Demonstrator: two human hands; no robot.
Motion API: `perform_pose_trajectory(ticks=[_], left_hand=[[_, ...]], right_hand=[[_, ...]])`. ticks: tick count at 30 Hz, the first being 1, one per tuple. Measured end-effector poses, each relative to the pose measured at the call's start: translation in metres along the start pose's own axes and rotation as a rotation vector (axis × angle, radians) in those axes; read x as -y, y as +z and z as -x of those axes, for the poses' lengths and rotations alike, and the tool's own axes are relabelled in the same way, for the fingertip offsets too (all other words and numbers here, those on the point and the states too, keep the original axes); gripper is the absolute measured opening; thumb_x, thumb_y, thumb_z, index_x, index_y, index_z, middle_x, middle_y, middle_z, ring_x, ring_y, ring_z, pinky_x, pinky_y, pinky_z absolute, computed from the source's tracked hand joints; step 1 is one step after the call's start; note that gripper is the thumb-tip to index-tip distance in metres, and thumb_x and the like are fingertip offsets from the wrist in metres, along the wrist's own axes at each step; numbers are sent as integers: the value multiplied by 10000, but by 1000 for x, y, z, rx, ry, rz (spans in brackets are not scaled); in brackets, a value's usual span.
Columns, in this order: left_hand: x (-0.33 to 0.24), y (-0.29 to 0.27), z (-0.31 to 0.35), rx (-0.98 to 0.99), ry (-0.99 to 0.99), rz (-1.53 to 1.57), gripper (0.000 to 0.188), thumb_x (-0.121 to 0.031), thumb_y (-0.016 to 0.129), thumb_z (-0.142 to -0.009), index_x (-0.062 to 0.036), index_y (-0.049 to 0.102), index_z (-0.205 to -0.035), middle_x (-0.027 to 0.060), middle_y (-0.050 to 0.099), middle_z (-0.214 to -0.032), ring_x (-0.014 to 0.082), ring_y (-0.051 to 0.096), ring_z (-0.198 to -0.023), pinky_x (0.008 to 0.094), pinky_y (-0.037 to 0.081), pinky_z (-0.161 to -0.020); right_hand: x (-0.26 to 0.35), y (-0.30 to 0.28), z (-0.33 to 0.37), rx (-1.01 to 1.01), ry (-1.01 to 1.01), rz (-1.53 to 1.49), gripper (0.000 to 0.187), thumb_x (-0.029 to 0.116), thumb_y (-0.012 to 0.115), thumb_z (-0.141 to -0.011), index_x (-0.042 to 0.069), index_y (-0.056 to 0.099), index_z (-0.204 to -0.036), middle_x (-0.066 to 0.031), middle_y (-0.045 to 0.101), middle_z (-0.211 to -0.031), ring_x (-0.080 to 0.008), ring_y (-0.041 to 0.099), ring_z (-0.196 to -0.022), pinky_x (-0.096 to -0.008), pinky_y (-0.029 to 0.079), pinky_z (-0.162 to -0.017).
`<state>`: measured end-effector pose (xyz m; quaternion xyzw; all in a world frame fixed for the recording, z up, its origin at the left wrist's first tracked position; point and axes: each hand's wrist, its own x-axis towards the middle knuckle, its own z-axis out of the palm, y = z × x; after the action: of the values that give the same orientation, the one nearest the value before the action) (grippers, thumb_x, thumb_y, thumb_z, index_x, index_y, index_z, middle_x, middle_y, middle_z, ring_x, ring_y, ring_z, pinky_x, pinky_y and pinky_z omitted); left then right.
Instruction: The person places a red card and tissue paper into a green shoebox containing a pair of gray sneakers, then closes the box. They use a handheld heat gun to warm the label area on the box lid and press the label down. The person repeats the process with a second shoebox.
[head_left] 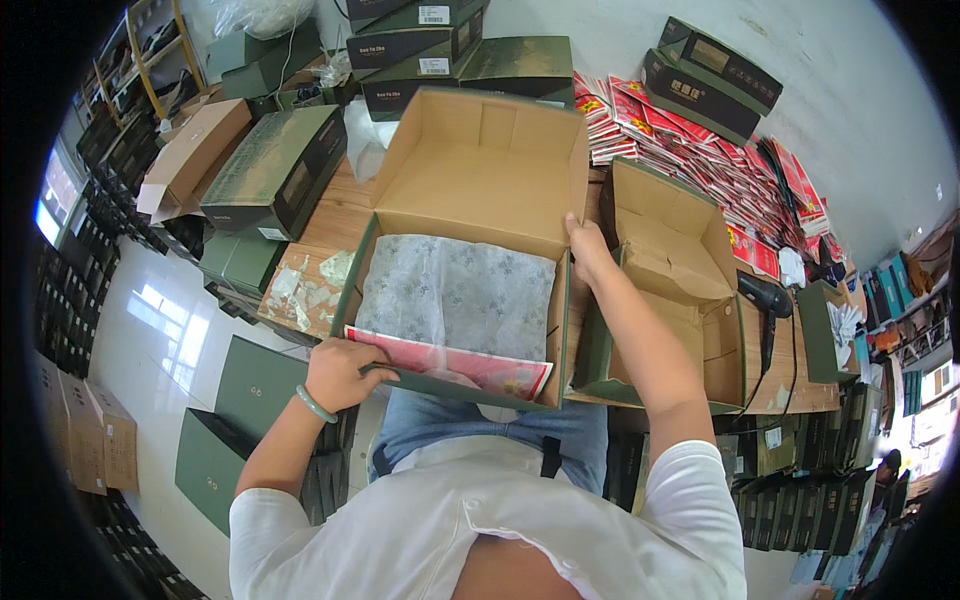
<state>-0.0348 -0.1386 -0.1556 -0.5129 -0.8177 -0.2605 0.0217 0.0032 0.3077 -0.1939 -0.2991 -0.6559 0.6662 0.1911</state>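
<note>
An open shoe box [480,160], green outside and brown cardboard inside, lies in front of me with its lid raised at the back. Inside, grey patterned tissue paper [470,295] covers the contents, so what lies beneath is hidden. A flat red printed sheet or bag [465,368] sits along the box's near side, over the tissue's lower edge. My left hand [345,372], with a pale green bangle at the wrist, grips the near left corner of the box. Fingers of my right hand [588,245] hold the right edge where lid and body meet.
Beside it on the right stands another open box [670,270], with a black hair dryer [766,298] and its cord past it. Red printed bags [690,150] pile up behind. Stacked green shoe boxes [420,60] rise at the back; a closed shoe box [275,165] lies left.
</note>
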Motion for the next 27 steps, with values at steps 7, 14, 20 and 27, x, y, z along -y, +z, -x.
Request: perform_pose_trajectory(ticks=[7,14,20,27], left_hand=[[34,20,24,-710,272,250,594,-341,697,-901,-43,481,-1368,165,547,-1263,263,556,-1142,384,437,-993],[57,-3,48,-905,-477,931,559,-424,358,-1066,-29,381,-1461,139,461,-1461,241,426,-1362,396,308,-1140],[25,-52,17,-352,-475,989,576,-425,369,-1054,-33,383,-1477,170,475,-1463,270,454,-1360,402,325,-1136],[32,8,15,-256,-505,606,450,-149,568,-996,4,494,-1413,155,525,-1428,246,442,-1363,350,298,-1150]], right_hand=[[22,-32,60,308,-318,-13,699,210,632,-959,-21,270,-1510,-117,506,-1423,-224,446,-1340,-347,298,-1143],[48,-65,125,169,-432,407,409,57,520,-972,73,569,-1378,-154,462,-1501,-291,415,-1402,-362,326,-1144],[47,-6,241,208,-504,512,523,344,576,-987,92,500,-1440,-233,308,-1570,-413,246,-1470,-486,246,-1180],[-13,29,251,126,-615,787,506,227,646,-930,109,540,-1411,-205,278,-1594,-475,142,-1482,-533,206,-1173]])
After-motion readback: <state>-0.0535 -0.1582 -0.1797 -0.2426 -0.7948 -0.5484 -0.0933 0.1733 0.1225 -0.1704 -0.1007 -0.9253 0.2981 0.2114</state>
